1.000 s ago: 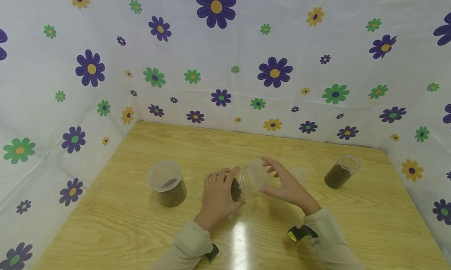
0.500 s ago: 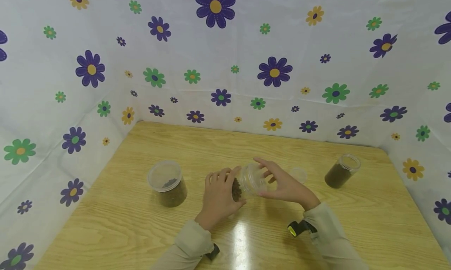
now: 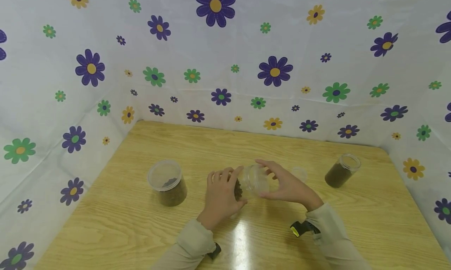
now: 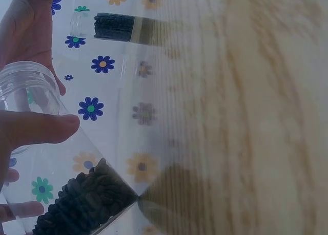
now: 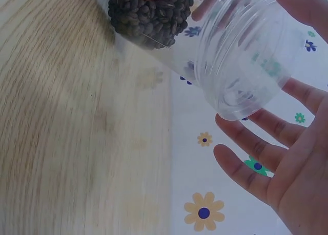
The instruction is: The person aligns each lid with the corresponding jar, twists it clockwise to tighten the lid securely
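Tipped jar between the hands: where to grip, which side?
Probably round the bean-filled end of the tipped jar, coming from the left, as the left hand does: the wall looks round, the weight likely sits with the beans, and the right hand occupies the ringed end.

L grip (image 3: 221, 197) holds clr jar (image 3: 246, 182)
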The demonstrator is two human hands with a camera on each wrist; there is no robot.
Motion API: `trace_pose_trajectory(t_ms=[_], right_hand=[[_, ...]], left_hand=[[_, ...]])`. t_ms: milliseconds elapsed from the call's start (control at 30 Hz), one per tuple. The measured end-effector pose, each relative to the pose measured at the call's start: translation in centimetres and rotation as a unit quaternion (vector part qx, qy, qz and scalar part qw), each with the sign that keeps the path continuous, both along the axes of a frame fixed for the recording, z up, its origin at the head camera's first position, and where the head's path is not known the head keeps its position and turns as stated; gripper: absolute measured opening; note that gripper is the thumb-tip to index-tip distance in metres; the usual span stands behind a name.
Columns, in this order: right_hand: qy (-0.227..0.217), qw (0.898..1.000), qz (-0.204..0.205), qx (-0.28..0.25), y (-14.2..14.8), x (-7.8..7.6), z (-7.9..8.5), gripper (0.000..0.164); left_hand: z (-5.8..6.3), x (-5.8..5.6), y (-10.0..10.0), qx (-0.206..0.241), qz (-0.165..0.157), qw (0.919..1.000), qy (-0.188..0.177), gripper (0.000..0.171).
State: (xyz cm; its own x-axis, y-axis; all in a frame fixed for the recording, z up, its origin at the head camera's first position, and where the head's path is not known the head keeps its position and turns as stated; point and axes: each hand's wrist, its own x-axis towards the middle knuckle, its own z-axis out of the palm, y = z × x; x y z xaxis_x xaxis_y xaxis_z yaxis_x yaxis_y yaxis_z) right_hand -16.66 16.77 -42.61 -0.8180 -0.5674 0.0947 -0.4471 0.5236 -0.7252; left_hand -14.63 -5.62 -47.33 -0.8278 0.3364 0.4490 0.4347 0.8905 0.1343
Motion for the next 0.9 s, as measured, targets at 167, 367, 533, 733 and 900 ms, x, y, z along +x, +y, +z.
trace_pose_trajectory(t_ms=[167, 367, 533, 733, 900], right_hand=[[0.026, 1.000, -0.004, 0.009, 0.35, 0.29, 0.43, 0.087], [0.050, 0.999, 0.006, 0.015, 0.54, 0.46, 0.51, 0.085], [0.070, 0.997, 0.013, 0.015, 0.65, 0.57, 0.38, 0.085], [0.095, 0.995, 0.025, 0.009, 0.57, 0.57, 0.41, 0.087], [0.110, 0.993, 0.035, 0.017, 0.45, 0.38, 0.44, 0.089]], left_hand=[[0.12, 0.10, 0.22, -0.006, 0.002, 1.0000, -0.002, 0.100], [0.07, 0.20, 0.42, -0.009, 0.001, 1.0000, -0.003, 0.100], [0.01, 0.22, 0.49, -0.006, 0.000, 0.9999, 0.008, 0.101], [-0.04, 0.15, 0.45, 0.002, 0.001, 1.0000, 0.004, 0.100], [-0.06, 0.07, 0.46, 0.001, 0.003, 1.0000, 0.003, 0.100]])
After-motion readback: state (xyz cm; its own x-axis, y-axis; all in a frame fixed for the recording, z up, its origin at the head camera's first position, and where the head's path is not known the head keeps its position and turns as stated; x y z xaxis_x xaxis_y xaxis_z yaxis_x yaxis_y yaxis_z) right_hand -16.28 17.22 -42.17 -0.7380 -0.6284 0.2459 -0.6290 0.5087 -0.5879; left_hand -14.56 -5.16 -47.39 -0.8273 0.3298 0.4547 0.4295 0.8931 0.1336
